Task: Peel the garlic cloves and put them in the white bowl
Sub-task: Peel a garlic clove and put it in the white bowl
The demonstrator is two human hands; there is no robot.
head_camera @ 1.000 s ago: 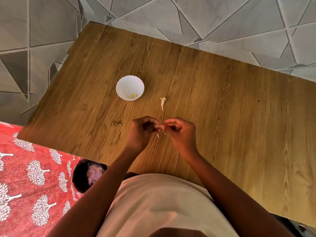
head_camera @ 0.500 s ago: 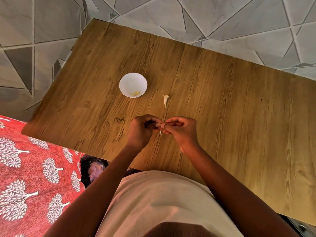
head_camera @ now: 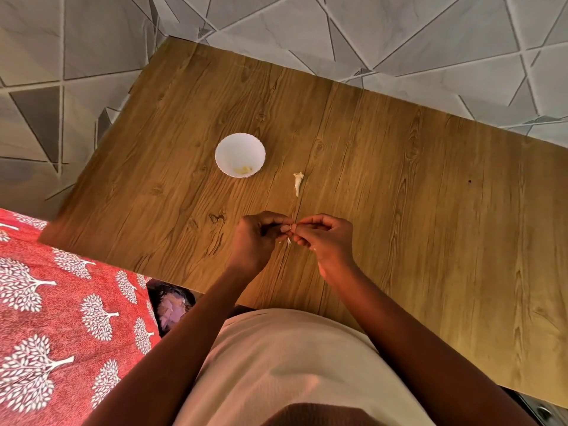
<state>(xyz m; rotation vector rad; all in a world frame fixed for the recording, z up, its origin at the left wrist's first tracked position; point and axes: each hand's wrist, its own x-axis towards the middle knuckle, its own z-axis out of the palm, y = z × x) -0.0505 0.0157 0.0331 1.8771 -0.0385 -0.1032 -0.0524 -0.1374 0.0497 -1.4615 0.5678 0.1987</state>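
Note:
My left hand (head_camera: 256, 238) and my right hand (head_camera: 325, 238) meet fingertip to fingertip above the wooden table (head_camera: 399, 186), both pinching a small garlic clove (head_camera: 289, 238) that is mostly hidden by the fingers; a thin white strip of skin hangs below it. The white bowl (head_camera: 240, 149) stands beyond my left hand and holds a few pale peeled garlic pieces (head_camera: 243, 170). A white garlic stem piece (head_camera: 297, 182) lies on the table between the bowl and my hands.
A red cloth with white tree prints (head_camera: 61, 318) lies at the lower left. A dark bin with peels (head_camera: 172, 305) sits below the table's near edge. Grey patterned floor tiles (head_camera: 338, 32) surround the table.
My hands stay together on the clove with only small finger movements. The view has shifted slightly, so the bowl and stem piece appear a little further right.

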